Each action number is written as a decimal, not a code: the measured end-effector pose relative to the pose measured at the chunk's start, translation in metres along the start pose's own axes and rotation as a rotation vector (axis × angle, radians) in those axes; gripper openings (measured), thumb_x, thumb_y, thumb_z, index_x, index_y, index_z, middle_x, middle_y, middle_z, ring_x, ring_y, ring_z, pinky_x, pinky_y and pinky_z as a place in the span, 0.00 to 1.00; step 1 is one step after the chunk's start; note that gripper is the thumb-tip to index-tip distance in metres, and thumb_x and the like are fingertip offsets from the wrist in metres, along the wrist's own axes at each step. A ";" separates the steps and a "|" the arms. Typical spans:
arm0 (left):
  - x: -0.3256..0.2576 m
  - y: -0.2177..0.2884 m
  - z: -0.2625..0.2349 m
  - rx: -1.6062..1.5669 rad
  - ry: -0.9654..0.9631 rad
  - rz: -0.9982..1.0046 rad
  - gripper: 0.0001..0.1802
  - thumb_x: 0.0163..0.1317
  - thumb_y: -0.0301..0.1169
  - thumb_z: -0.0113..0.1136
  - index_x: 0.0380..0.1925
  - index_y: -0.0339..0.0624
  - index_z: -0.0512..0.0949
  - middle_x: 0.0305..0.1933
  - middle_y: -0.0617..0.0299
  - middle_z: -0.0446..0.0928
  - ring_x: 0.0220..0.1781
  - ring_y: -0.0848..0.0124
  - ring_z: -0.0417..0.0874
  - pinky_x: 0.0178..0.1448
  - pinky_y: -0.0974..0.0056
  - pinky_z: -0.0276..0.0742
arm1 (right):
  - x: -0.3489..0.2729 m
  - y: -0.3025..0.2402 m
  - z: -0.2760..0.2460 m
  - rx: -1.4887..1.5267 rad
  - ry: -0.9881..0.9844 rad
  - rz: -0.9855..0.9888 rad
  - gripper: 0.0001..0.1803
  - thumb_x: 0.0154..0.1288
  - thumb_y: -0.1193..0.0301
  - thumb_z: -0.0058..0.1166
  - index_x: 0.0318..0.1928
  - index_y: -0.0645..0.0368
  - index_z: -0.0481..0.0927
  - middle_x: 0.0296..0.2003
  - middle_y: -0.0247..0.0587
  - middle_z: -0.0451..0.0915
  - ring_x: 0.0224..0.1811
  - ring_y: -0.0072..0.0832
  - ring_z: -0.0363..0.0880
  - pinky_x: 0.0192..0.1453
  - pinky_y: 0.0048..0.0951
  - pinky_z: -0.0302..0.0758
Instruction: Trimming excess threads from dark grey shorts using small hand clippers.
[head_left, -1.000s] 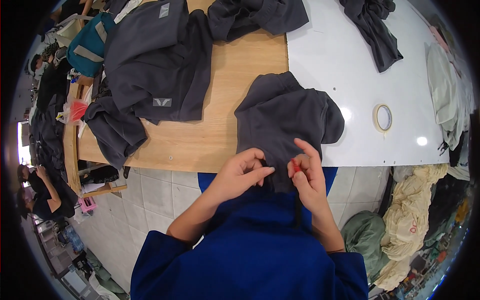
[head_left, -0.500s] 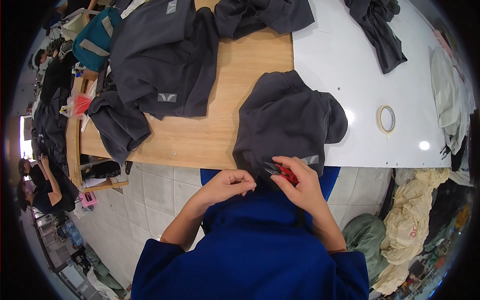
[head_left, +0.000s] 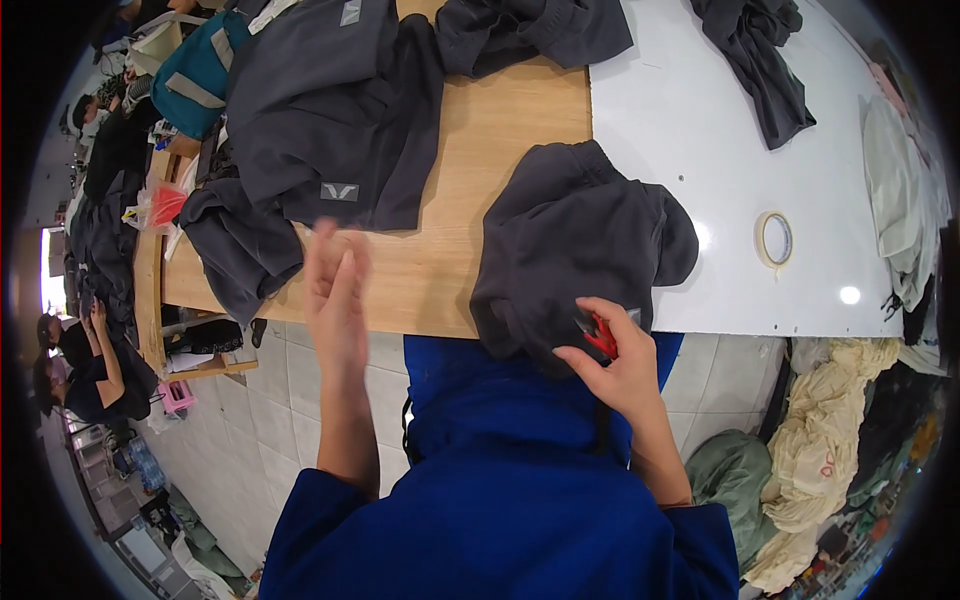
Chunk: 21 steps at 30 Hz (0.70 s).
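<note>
My right hand (head_left: 632, 368) is closed round red-handled thread snips (head_left: 602, 338) at the table's near edge. It rests over the lower right of a dark grey garment (head_left: 565, 235), which has a gathered waistband at its far end and hangs slightly over the edge. Off to the left, my left hand (head_left: 338, 285) is raised over the wooden tabletop, its fingers smeared by motion. Close beyond that hand lies a pile of dark grey garments (head_left: 320, 130) with silvery patches. I cannot make out anything in the left hand.
The table joins a wooden top (head_left: 510, 110) and a white top (head_left: 740, 250). A tape roll (head_left: 773, 240) lies on the white part, with another dark garment (head_left: 765, 80) farther back. Cream cloth (head_left: 815, 440) is heaped at the right. People sit at the far left.
My left hand has moved away from the near garment, left and forward towards the pile. The right hand has shifted slightly right with the snips, which have turned more into the palm.
</note>
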<state>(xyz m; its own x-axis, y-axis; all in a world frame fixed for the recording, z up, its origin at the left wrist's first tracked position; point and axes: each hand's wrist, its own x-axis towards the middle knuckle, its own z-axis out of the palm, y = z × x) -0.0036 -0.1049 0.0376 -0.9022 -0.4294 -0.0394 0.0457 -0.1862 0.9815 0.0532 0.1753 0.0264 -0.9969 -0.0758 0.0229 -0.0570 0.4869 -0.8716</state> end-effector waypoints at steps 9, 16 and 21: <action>-0.024 -0.022 -0.004 0.703 -0.957 -0.291 0.19 0.67 0.42 0.47 0.37 0.39 0.82 0.38 0.55 0.82 0.40 0.60 0.83 0.44 0.61 0.74 | -0.014 0.032 0.001 -0.039 0.001 0.038 0.18 0.60 0.69 0.56 0.52 0.49 0.77 0.22 0.39 0.75 0.21 0.22 0.73 0.26 0.22 0.68; -0.068 -0.052 0.068 0.510 -1.196 -0.407 0.21 0.67 0.42 0.49 0.24 0.38 0.79 0.22 0.60 0.81 0.27 0.71 0.83 0.34 0.70 0.74 | 0.005 0.014 -0.011 0.518 0.191 0.137 0.16 0.73 0.67 0.40 0.52 0.64 0.74 0.24 0.30 0.72 0.26 0.14 0.66 0.32 0.16 0.63; -0.038 -0.029 0.080 0.044 -1.085 -0.621 0.19 0.69 0.35 0.47 0.21 0.36 0.74 0.22 0.62 0.76 0.25 0.75 0.79 0.33 0.71 0.73 | 0.001 0.017 -0.013 0.895 0.227 -0.012 0.17 0.72 0.69 0.37 0.52 0.65 0.74 0.30 0.35 0.74 0.28 0.15 0.66 0.33 0.15 0.64</action>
<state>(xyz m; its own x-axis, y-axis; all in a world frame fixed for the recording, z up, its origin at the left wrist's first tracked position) -0.0051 -0.0131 0.0255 -0.6552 0.6730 -0.3432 -0.5090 -0.0576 0.8589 0.0506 0.1949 0.0183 -0.9887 0.1423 0.0471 -0.0978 -0.3743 -0.9221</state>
